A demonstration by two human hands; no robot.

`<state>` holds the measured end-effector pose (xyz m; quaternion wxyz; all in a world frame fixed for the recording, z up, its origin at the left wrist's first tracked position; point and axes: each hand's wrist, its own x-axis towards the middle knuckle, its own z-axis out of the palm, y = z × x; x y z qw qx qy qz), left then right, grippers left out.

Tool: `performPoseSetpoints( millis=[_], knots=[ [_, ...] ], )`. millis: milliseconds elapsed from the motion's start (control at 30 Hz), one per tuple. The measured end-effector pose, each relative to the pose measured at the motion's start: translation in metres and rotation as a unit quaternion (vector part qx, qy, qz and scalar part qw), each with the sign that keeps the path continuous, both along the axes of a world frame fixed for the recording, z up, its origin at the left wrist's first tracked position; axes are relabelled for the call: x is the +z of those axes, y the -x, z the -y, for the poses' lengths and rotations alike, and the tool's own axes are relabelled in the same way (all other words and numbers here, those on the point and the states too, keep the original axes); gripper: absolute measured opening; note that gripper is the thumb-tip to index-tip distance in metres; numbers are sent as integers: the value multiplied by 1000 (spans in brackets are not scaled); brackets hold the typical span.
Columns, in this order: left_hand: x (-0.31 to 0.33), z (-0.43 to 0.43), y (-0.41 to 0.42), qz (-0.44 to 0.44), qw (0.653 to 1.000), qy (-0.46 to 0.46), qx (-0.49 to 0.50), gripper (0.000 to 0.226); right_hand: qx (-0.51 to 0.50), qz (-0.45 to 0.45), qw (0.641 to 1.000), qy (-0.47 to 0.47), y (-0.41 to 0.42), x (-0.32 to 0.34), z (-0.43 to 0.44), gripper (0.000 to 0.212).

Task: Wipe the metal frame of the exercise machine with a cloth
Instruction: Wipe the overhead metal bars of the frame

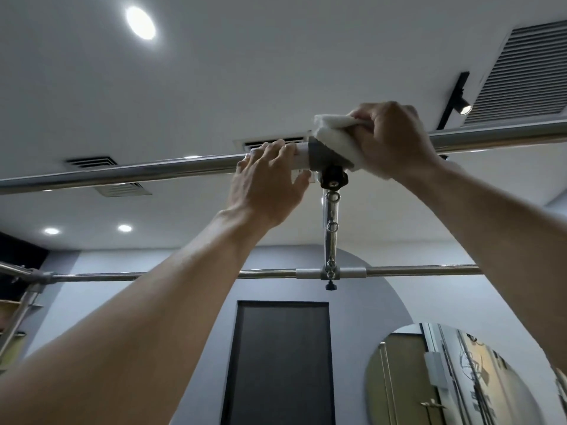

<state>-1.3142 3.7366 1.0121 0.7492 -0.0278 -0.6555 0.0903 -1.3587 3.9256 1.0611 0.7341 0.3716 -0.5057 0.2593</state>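
A shiny metal bar (pixel 122 173) of the exercise machine's frame runs overhead from left to right. At its middle sits a grey sliding clamp (pixel 322 154) with a black knob (pixel 333 177) under it. My right hand (pixel 395 139) is shut on a white cloth (pixel 334 131) and presses it over the bar at the clamp's right side. My left hand (pixel 270 182) wraps its fingers around the clamp's pale left sleeve, thumb below. A chrome cross rod (pixel 330 228) with rings runs from the clamp to a second bar (pixel 153 276) farther away.
The ceiling above carries air vents (pixel 90 162), round lights (pixel 140 23) and a black track spotlight (pixel 457 99). A dark door (pixel 279 363) and a round mirror (pixel 454 378) are on the far wall. Angled frame tubes (pixel 18 302) stand at the left edge.
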Motion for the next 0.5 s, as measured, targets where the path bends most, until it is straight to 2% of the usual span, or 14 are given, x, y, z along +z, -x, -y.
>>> performPoseSetpoints(
  millis=[100, 200, 333, 400, 500],
  knots=[
    [4, 0, -1, 0, 1000, -8, -10, 45, -61, -5, 998, -5, -12, 10, 27, 34],
    [5, 2, -4, -11, 999, -42, -17, 39, -93, -52, 993, -59, -10, 0, 51, 28],
    [5, 12, -9, -3, 998, -59, 5, 40, -62, -97, 990, -83, 2, -11, 24, 29],
    [8, 17, -12, -1, 998, -64, 11, 39, -46, -76, 994, -55, 3, -10, 17, 28],
    [10, 20, -12, -4, 997, -83, 9, 42, -53, -11, 997, -46, -11, 5, 36, 41]
  ],
)
